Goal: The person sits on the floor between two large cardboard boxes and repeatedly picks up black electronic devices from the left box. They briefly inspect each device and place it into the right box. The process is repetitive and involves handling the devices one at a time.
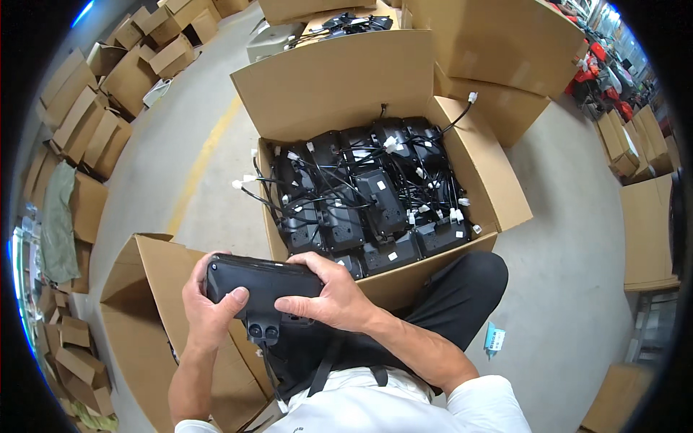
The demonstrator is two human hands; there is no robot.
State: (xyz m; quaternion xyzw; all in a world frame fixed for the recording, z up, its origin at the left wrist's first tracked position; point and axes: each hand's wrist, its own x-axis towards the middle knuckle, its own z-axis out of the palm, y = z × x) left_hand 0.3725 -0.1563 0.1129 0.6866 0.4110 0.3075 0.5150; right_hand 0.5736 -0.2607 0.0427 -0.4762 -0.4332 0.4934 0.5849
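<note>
- Grasping the black unit (263, 278) by its ends, left hand (206, 310) and right hand (336, 292) rest thumbs on its face; it sits above the lap (307, 361), near the filled carton (332, 86).
- Its smooth-looking casing could slip should either thumb ease off.
- Its dangling cable (270, 366) might snag on the left-hand carton (170, 267), straining the joint.
- Farther out, tangled leads with white plugs (390, 144) could catch and drag the packed units (382, 206).

black device (263, 284), black cables (455, 122), white connectors (390, 144), brown box (336, 83), grey floor (559, 245), yellow stripe (205, 159)
</note>
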